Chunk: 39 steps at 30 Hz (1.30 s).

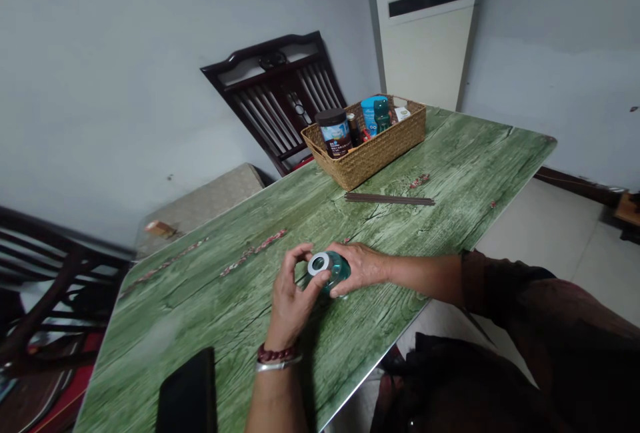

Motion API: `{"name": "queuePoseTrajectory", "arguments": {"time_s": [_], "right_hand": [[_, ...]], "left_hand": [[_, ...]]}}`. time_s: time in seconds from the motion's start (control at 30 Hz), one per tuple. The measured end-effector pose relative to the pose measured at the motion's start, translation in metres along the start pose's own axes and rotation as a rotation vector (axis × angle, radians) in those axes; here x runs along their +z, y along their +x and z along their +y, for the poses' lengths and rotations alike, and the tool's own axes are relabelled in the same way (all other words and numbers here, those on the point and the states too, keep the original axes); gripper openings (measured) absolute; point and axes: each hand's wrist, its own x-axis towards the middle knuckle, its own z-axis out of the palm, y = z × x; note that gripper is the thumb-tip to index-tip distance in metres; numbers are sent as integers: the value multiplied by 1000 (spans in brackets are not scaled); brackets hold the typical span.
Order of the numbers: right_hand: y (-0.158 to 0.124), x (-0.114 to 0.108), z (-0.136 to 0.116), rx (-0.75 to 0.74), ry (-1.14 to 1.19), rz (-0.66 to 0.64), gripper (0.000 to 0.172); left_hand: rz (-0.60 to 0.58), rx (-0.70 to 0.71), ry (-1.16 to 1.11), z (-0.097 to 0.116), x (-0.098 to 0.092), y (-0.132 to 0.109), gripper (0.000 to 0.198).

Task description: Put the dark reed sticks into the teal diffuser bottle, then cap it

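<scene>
A round teal glass bottle [337, 267] with a white ring at its mouth is held above the green wood-grain tabletop [200, 306]. My left hand [293, 299], with a dark beaded bracelet and a silver bangle at the wrist, grips the ring end. My right hand [363, 268] comes in from the right and wraps the far side of the bottle. The fingers of both hands hide much of the bottle, and its underside does not show.
A wicker basket [367, 156] at the far side of the table holds a dark jar, a blue container and other small bottles. Thin dark sticks [389, 199] lie in front of it. A black phone [189, 393] sits at the near edge. Dark wooden chairs stand behind and left.
</scene>
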Motion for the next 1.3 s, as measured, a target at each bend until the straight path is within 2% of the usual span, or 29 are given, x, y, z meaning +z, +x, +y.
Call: {"name": "queuePoseTrajectory", "arguments": {"time_s": [0.07, 0.13, 0.17, 0.23, 0.3, 0.4, 0.47, 0.57, 0.63, 0.7, 0.77, 0.8, 0.87, 0.97, 1.07, 1.17, 1.3], "right_hand": [[0, 0, 0, 22, -16, -3, 69], [0, 1, 1, 15, -14, -2, 70], [0, 1, 2, 3, -6, 4, 72], [0, 1, 2, -23, 9, 8, 75], [0, 1, 2, -27, 3, 3, 74], [0, 0, 1, -13, -9, -6, 71], [0, 0, 0, -12, 8, 0, 73], [1, 1, 0, -7, 26, 7, 75], [1, 2, 1, 7, 15, 12, 74], [1, 2, 1, 17, 6, 22, 73], [2, 3, 2, 26, 4, 31, 75], [2, 3, 3, 22, 7, 32, 75], [3, 5, 5, 9, 3, 29, 76], [4, 7, 7, 27, -40, 31, 74], [4, 7, 6, 39, -60, 40, 75], [7, 5, 5, -3, -44, 33, 78], [19, 5, 5, -1, -30, 2, 77]], "left_hand": [[-123, -21, -34, 3, -2, -2, 52], [-228, -13, -100, 4, -4, -3, 57], [-232, 7, -103, 4, -5, -3, 62], [-147, 54, -26, 2, -6, -2, 73], [-85, 64, 75, 1, -6, -1, 71], [-211, 15, 6, 3, -8, -1, 57], [-255, 39, -67, 4, -7, -2, 62], [-98, 124, 124, 5, -4, -1, 79], [-61, 137, 282, 5, -3, 0, 73], [-162, 126, 280, 6, -4, 0, 61], [-252, 147, 201, 6, -6, 0, 63], [-235, 169, 200, 6, -6, 0, 69], [-116, 219, 316, 6, -4, 1, 77], [-23, 262, 527, 8, 2, 3, 58], [-99, 268, 543, 16, 5, 4, 41], [-168, 254, 516, 22, 3, 7, 37], [-190, 223, 496, 21, -4, 19, 36]]}}
